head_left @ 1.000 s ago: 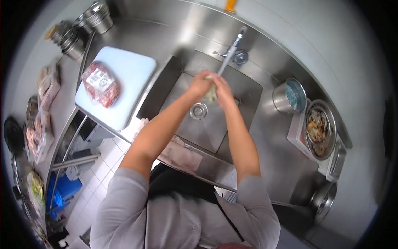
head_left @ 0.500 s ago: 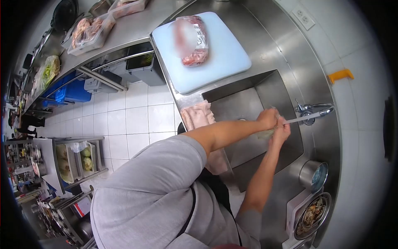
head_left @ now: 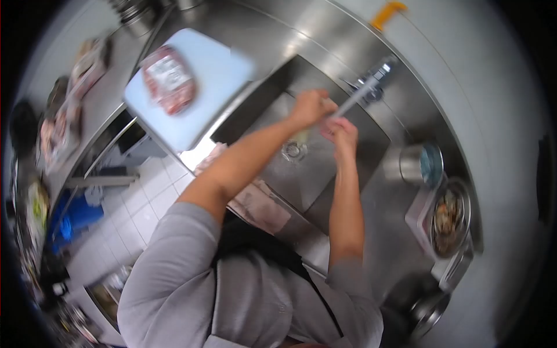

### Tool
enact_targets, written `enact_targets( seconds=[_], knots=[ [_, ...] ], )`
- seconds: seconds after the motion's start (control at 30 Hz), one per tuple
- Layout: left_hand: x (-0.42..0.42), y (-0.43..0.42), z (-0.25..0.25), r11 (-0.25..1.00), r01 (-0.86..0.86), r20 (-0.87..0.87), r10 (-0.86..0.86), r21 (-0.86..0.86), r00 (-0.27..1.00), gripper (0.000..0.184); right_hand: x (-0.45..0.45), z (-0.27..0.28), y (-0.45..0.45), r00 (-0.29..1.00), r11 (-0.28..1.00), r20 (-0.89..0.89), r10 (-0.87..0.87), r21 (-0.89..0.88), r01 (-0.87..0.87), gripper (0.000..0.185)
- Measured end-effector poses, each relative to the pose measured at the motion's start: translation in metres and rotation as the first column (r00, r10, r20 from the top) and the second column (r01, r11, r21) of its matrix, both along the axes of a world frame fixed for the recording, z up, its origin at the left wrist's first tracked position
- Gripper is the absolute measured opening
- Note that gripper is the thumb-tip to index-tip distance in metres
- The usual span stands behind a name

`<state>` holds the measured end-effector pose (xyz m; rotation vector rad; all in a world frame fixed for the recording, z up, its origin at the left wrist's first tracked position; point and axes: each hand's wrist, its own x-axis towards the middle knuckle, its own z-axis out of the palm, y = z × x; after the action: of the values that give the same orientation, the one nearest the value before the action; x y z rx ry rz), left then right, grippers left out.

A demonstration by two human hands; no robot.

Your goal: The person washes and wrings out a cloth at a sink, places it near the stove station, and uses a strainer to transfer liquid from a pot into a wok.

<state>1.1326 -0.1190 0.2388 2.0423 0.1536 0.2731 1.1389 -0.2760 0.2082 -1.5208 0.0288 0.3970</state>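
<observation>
Over the sink (head_left: 268, 124), my left hand (head_left: 312, 108) and my right hand (head_left: 341, 132) are close together under the faucet's spout. The fingers of both are curled closed. A small pale, yellowish-green thing (head_left: 301, 137) shows just below my hands; its kind is blurred, and I cannot tell which hand grips it. The faucet (head_left: 371, 86) reaches out from the back wall towards them, and a whitish streak runs from it to my fingers. Wrapped meat (head_left: 168, 80) with a label lies on a light blue cutting board (head_left: 212, 69) left of the sink.
Pink towels (head_left: 258, 207) drape over the sink's front edge. A metal pot (head_left: 415, 163) and a bowl of food scraps (head_left: 449, 217) stand on the right counter. Plastic containers of meat (head_left: 59, 129) sit on the far-left counter. An orange-yellow handle (head_left: 387, 14) is at the wall.
The camera view has turned and shifted, so the board, sink and faucet sit further left and higher. My hands stay close together by the faucet, still closed.
</observation>
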Motion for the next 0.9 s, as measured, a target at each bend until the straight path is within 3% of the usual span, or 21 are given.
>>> enact_targets(
  seconds=[0.1,0.2,0.3,0.4,0.5,0.53,0.6,0.67,0.77,0.83,0.87,0.9],
  knots=[
    [0.009,0.009,0.012,0.995,-0.019,0.046,0.015,0.095,0.999,0.043,0.004,0.006,0.004,0.999,0.987,-0.034,-0.01,0.161,0.016,0.016],
    [0.011,0.004,0.022,0.995,0.097,-0.086,-0.094,0.026,0.992,0.043,-0.004,0.014,0.016,0.995,0.992,0.051,0.08,0.091,-0.084,0.01],
    [0.01,0.0,0.03,0.976,0.218,-0.127,-0.213,0.02,0.969,0.042,0.007,0.01,0.001,1.0,0.995,0.018,0.016,0.102,-0.018,0.011],
    [0.011,-0.001,0.026,0.953,0.296,-0.098,-0.302,-0.069,0.948,0.035,0.006,0.02,-0.006,0.981,0.959,-0.028,-0.19,0.21,0.192,0.013],
    [0.017,-0.01,0.021,0.941,0.316,-0.064,-0.325,-0.116,0.944,0.037,0.007,0.011,-0.007,0.968,0.971,0.11,0.226,0.053,-0.233,0.013],
    [0.021,-0.011,0.019,0.938,0.322,-0.043,-0.33,-0.128,0.943,0.037,0.009,0.016,-0.011,0.958,0.962,0.113,0.265,-0.1,-0.255,0.012],
    [0.021,-0.006,0.025,0.923,0.379,-0.046,-0.376,0.063,0.925,0.035,0.013,0.019,-0.02,0.998,0.982,0.049,0.049,0.181,-0.057,0.01],
    [0.02,0.001,0.026,0.869,0.467,-0.133,-0.45,0.165,0.883,0.033,0.015,0.02,-0.03,0.995,0.901,-0.051,-0.084,0.422,0.098,0.01],
    [0.022,0.011,0.008,0.762,0.607,-0.323,-0.529,0.226,0.785,0.03,0.018,0.007,-0.027,0.983,0.939,0.062,-0.173,0.31,0.146,0.015],
    [0.025,0.012,0.003,0.692,0.636,-0.348,-0.536,0.341,0.769,0.026,0.008,0.001,-0.032,0.918,0.997,0.389,0.075,-0.052,-0.06,0.022],
    [0.028,0.015,0.002,0.73,0.652,-0.371,-0.559,0.202,0.741,0.025,0.004,-0.002,-0.037,0.837,0.96,0.497,0.23,-0.257,-0.111,0.025],
    [0.029,0.018,0.007,0.752,0.656,-0.388,-0.589,0.058,0.709,0.023,0.004,-0.006,-0.047,0.857,0.88,0.389,0.338,-0.453,-0.142,0.029]
  ],
)
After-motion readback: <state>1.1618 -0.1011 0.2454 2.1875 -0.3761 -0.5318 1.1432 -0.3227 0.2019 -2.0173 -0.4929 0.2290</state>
